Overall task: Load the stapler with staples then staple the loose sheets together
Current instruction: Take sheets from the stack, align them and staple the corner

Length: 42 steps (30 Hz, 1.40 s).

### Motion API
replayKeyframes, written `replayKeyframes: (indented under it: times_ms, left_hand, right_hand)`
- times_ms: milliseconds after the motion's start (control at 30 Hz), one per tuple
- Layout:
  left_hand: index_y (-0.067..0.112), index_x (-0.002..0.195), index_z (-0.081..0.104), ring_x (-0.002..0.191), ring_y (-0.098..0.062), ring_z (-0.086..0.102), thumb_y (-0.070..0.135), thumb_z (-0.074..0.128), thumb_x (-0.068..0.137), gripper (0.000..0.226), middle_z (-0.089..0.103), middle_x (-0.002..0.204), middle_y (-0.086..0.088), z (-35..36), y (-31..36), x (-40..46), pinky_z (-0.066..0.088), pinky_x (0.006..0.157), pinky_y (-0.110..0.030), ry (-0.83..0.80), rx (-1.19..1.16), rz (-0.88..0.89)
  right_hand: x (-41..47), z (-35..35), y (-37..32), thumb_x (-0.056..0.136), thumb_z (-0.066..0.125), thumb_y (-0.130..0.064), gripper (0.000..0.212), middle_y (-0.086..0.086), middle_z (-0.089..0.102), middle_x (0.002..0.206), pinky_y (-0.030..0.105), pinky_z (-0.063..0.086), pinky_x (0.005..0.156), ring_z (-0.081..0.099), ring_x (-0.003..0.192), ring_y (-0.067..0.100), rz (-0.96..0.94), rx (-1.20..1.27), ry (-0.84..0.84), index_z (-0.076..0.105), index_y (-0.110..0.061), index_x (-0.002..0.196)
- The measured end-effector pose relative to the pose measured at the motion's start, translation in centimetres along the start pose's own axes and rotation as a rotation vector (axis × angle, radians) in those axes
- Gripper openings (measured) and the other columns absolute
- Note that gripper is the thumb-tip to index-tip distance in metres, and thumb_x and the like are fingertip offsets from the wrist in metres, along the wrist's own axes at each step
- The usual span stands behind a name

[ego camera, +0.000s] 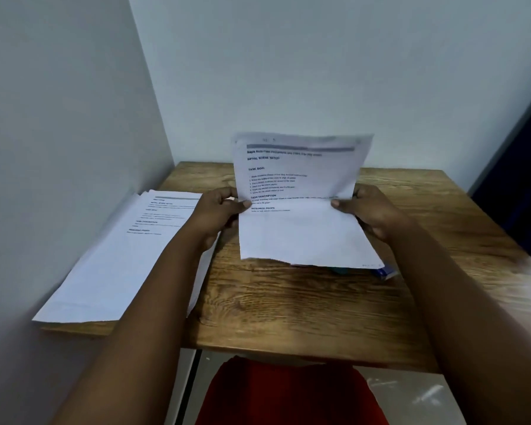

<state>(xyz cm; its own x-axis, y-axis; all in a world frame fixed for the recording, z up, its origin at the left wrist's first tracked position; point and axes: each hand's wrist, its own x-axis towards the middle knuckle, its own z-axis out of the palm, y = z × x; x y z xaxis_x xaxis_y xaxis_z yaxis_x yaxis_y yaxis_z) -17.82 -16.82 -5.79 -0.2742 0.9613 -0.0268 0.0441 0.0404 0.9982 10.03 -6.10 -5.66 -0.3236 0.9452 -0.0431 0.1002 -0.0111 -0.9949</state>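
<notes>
**Both hands are holding the sheets above the table**

The person is holding a set of printed sheets (301,204) with both hands, above the middle of the wooden table (288,308). The left hand (218,214) is pinching the left edge of the sheets, with the thumb lying on the front side and the other fingers hidden behind the paper. The right hand (368,214) is gripping the right edge in the same way, thumb on the front. The upper half of the sheets is standing up toward the far wall, and the lower half is sloping down toward the table, so the paper is bending along a line between the two thumbs. The lower edge is hanging just over the table surface.

Under the lower right corner of the sheets, a small blue and white object (385,273) is lying on the table and is showing only partly; it is not possible to tell what it is. The stapler is not showing clearly anywhere.

On the left part of the table, a stack of papers (129,256) is lying flat, with its near corner reaching over the table's front edge. The left forearm is crossing over the right side of this stack.

Below the front edge of the table, a red cloth (288,394) is showing.
</notes>
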Motion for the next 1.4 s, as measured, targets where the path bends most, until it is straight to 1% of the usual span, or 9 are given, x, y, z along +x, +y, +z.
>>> replayKeyframes:
  times_ms: [67, 133, 300, 467, 700, 800, 933, 1167, 1400]
  left_hand:
    - [0.0, 0.11, 0.068, 0.05, -0.015, 0.053, 0.005, 0.065, 0.093, 0.018, 0.073, 0.071, -0.003, 0.4, -0.8, 0.0, 0.039, 0.043, -0.021, -0.024, -0.062, -0.016]
    - [0.005, 0.102, 0.071, 0.058, -0.015, 0.063, 0.0, 0.06, 0.094, 0.014, 0.075, 0.078, -0.003, 0.7, -1.5, -0.2, 0.05, 0.049, -0.024, -0.034, -0.116, -0.017]
    - [0.011, 0.095, 0.069, 0.077, -0.019, 0.072, 0.003, 0.058, 0.097, 0.014, 0.077, 0.091, -0.008, 0.8, -2.4, -0.1, 0.058, 0.063, -0.029, -0.005, -0.084, 0.01]
    - [0.015, 0.08, 0.049, 0.057, -0.015, 0.053, -0.004, 0.057, 0.093, 0.024, 0.059, 0.066, -0.003, 0.6, -3.3, 0.5, 0.043, 0.051, -0.026, 0.074, -0.032, 0.046]
    - [0.004, 0.099, 0.072, 0.068, -0.012, 0.071, 0.002, 0.055, 0.097, 0.017, 0.078, 0.084, -0.003, 1.3, -3.2, 0.1, 0.055, 0.057, -0.021, 0.07, 0.012, 0.047]
    - [0.008, 0.091, 0.074, 0.072, -0.02, 0.07, 0.027, 0.051, 0.1, 0.031, 0.077, 0.082, -0.006, 1.5, -2.8, 0.3, 0.056, 0.059, -0.027, 0.102, -0.066, -0.034]
    - [0.014, 0.078, 0.068, 0.072, -0.019, 0.067, 0.056, 0.063, 0.089, 0.044, 0.075, 0.081, -0.005, 1.4, -2.7, 0.4, 0.051, 0.065, -0.03, 0.097, 0.01, -0.057]
    - [0.01, 0.11, 0.069, 0.093, -0.018, 0.076, 0.002, 0.08, 0.079, 0.034, 0.077, 0.105, -0.004, 1.2, -2.9, 0.0, 0.059, 0.07, -0.024, -0.05, -0.043, 0.01]
    - [0.01, 0.112, 0.068, 0.097, -0.019, 0.075, -0.003, 0.079, 0.077, 0.039, 0.077, 0.107, -0.005, 1.0, -3.3, 0.5, 0.06, 0.077, -0.027, -0.046, -0.048, 0.052]
  right_hand:
    - [0.3, -0.3, 1.1, 0.083, 0.066, 0.01, 0.023, 0.008, 0.075, 0.09, 0.034, 0.061, 0.073, 0.071, 0.078, 0.023, 0.006, 0.005, 0.037, 0.071, -0.012, 0.09]
    - [0.0, -0.5, 1.4, 0.086, 0.06, 0.01, 0.024, 0.005, 0.073, 0.075, 0.027, 0.058, 0.053, 0.068, 0.063, 0.022, 0.062, 0.0, 0.032, 0.069, -0.01, 0.076]
    - [0.8, -0.7, 1.6, 0.09, 0.054, 0.008, 0.03, 0.015, 0.073, 0.093, 0.032, 0.057, 0.054, 0.072, 0.07, 0.028, 0.178, -0.073, -0.05, 0.068, -0.012, 0.072]
    - [0.9, -0.7, 1.2, 0.085, 0.049, 0.005, 0.028, 0.014, 0.071, 0.093, 0.027, 0.053, 0.049, 0.07, 0.074, 0.03, 0.215, -0.134, -0.029, 0.069, -0.012, 0.074]
    - [1.2, -0.6, 1.5, 0.088, 0.061, -0.051, 0.043, 0.003, 0.072, 0.074, 0.027, 0.055, 0.056, 0.07, 0.065, 0.02, 0.233, -0.059, -0.045, 0.068, -0.009, 0.08]
    - [0.9, -0.7, 1.6, 0.075, 0.083, -0.022, 0.023, 0.006, 0.075, 0.096, 0.031, 0.058, 0.062, 0.073, 0.081, 0.024, 0.213, -0.152, -0.079, 0.07, -0.013, 0.091]
    - [0.8, -1.0, 1.9, 0.075, 0.08, -0.001, 0.029, 0.008, 0.071, 0.113, 0.037, 0.06, 0.075, 0.071, 0.099, 0.028, 0.198, -0.099, -0.102, 0.067, -0.016, 0.096]
    - [0.9, -1.3, 2.4, 0.078, 0.071, 0.012, 0.035, 0.012, 0.071, 0.115, 0.038, 0.061, 0.069, 0.072, 0.096, 0.027, 0.188, 0.024, -0.124, 0.066, -0.012, 0.103]
    - [1.2, -1.3, 2.6, 0.076, 0.072, 0.012, 0.035, 0.01, 0.071, 0.115, 0.042, 0.061, 0.079, 0.071, 0.1, 0.028, 0.174, 0.04, -0.119, 0.068, -0.012, 0.101]
